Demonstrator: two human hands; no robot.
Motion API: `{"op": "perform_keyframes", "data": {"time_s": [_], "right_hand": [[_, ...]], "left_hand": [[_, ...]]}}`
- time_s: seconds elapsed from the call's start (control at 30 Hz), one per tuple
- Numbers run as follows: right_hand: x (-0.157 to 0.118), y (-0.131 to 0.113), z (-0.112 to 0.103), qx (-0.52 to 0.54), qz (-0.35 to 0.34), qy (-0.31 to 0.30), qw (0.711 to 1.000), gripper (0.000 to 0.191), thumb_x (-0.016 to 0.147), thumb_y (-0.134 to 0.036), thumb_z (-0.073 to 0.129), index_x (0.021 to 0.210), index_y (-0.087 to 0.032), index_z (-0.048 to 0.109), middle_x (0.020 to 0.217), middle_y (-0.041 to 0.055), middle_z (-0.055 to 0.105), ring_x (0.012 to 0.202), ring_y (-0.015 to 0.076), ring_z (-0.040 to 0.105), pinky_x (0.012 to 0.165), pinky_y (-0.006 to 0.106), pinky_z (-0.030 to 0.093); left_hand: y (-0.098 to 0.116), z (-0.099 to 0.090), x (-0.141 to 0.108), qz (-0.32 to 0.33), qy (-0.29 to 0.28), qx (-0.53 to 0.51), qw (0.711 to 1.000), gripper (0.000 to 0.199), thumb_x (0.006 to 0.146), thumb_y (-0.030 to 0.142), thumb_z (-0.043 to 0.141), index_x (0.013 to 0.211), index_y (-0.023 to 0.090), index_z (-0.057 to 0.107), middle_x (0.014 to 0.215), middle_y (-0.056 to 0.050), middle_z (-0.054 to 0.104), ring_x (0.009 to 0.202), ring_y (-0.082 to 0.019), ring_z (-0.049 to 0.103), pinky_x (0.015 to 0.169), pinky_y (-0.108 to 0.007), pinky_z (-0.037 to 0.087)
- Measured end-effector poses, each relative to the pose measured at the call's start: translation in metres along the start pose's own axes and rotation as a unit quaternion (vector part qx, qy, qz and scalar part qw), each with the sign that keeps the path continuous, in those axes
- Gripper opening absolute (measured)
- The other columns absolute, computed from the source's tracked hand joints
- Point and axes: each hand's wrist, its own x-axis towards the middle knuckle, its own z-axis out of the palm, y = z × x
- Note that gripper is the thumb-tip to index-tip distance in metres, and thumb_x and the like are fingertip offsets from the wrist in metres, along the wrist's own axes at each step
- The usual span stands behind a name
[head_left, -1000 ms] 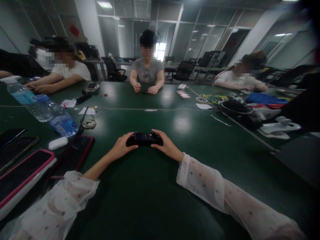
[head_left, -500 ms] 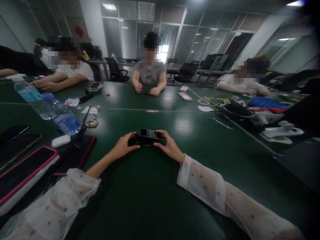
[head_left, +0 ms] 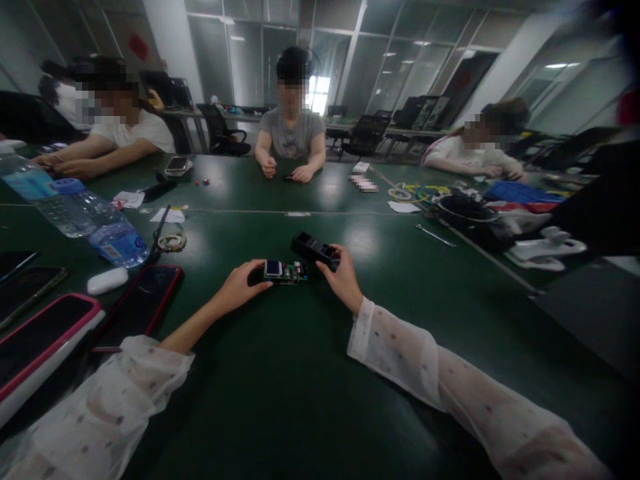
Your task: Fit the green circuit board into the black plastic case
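My left hand (head_left: 247, 283) grips the left end of a green circuit board (head_left: 290, 273) with a small white-edged screen, just over the dark green table (head_left: 280, 387). Held by its right end in my right hand (head_left: 343, 272) is a black plastic housing cover (head_left: 313, 248) with cut-outs, tilted up and apart from the board. Thumb and fingers of each hand are closed on these parts. Whether a lower shell lies under the board, I cannot tell.
Left of my arm lie a red-edged phone (head_left: 143, 303), a white earbud case (head_left: 107, 281), a pink-rimmed device (head_left: 45, 347) and water bottles (head_left: 117, 240). A wrench (head_left: 435, 235) and a white plastic part (head_left: 547, 249) lie to the right. Several people sit across the table.
The black cover has come off the board, lifted up and to the right by my right hand. The board with its screen now shows in my left hand. The view has shifted slightly.
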Motion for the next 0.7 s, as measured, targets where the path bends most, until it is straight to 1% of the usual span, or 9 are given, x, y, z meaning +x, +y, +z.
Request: {"op": "perform_keyframes", "data": {"time_s": [0.13,0.2,0.3,0.37,0.47,0.57,0.7], "right_hand": [[-0.0014,0.0042,0.0018,-0.054,0.012,-0.02,0.998,0.05,0.079,-0.032,0.064,0.123,-0.02,0.045,0.11,0.0122,0.056,0.105,0.032,0.051,0.089,0.056,0.045],[-0.0023,0.0044,0.0022,-0.071,0.004,-0.021,0.997,0.057,0.078,-0.034,0.065,0.129,-0.021,0.042,0.114,0.0128,0.054,0.109,0.034,0.049,0.091,0.059,0.043],[-0.0032,0.0028,0.0015,-0.079,0.002,-0.015,0.997,0.07,0.077,-0.036,0.067,0.137,-0.021,0.034,0.119,0.0146,0.051,0.113,0.0358,0.046,0.093,0.06,0.042],[-0.0033,0.0012,0.0005,-0.078,0.006,-0.014,0.997,0.072,0.078,-0.036,0.067,0.139,-0.021,0.032,0.12,0.0152,0.05,0.114,0.0359,0.046,0.093,0.059,0.042],[-0.0029,0.0,-0.0009,-0.068,0.006,-0.015,0.998,0.07,0.078,-0.036,0.066,0.139,-0.022,0.034,0.122,0.0151,0.05,0.114,0.0354,0.046,0.095,0.06,0.041],[-0.0016,0.0011,-0.0009,-0.048,0.002,-0.033,0.998,0.065,0.078,-0.034,0.066,0.136,-0.023,0.038,0.124,0.0138,0.051,0.114,0.0339,0.048,0.095,0.058,0.041],[0.0011,0.0025,0.001,-0.015,-0.001,-0.054,0.998,0.052,0.077,-0.028,0.066,0.125,-0.022,0.047,0.117,0.0106,0.058,0.109,0.0302,0.054,0.094,0.054,0.045]], "left_hand": [[-0.0003,0.0002,0.0005,-0.013,0.004,-0.015,1.0,0.052,0.082,0.043,0.062,0.128,0.024,0.049,0.127,-0.009,0.06,0.118,-0.027,0.056,0.1,-0.049,0.044],[0.0004,-0.0003,0.0002,-0.018,0.002,-0.018,1.0,0.052,0.082,0.043,0.062,0.129,0.024,0.049,0.127,-0.009,0.059,0.118,-0.027,0.056,0.099,-0.049,0.044],[0.0018,-0.0014,-0.0002,-0.024,-0.001,-0.012,1.0,0.053,0.082,0.043,0.062,0.129,0.024,0.048,0.128,-0.009,0.059,0.118,-0.028,0.056,0.1,-0.05,0.043],[0.0023,-0.0018,-0.0001,-0.027,0.0,-0.01,1.0,0.053,0.082,0.043,0.062,0.129,0.023,0.049,0.128,-0.009,0.059,0.118,-0.028,0.056,0.1,-0.049,0.043],[0.0022,-0.0019,0.0002,-0.029,0.0,-0.012,1.0,0.053,0.082,0.043,0.062,0.129,0.023,0.049,0.129,-0.009,0.059,0.119,-0.027,0.056,0.1,-0.048,0.044],[0.0019,-0.0018,0.0004,-0.03,-0.003,-0.014,0.999,0.054,0.082,0.043,0.063,0.129,0.023,0.048,0.129,-0.009,0.059,0.119,-0.028,0.056,0.099,-0.049,0.044],[0.0019,-0.0019,0.0001,-0.026,-0.007,-0.01,1.0,0.054,0.082,0.043,0.063,0.13,0.022,0.048,0.128,-0.009,0.059,0.119,-0.027,0.056,0.101,-0.047,0.043]]}}
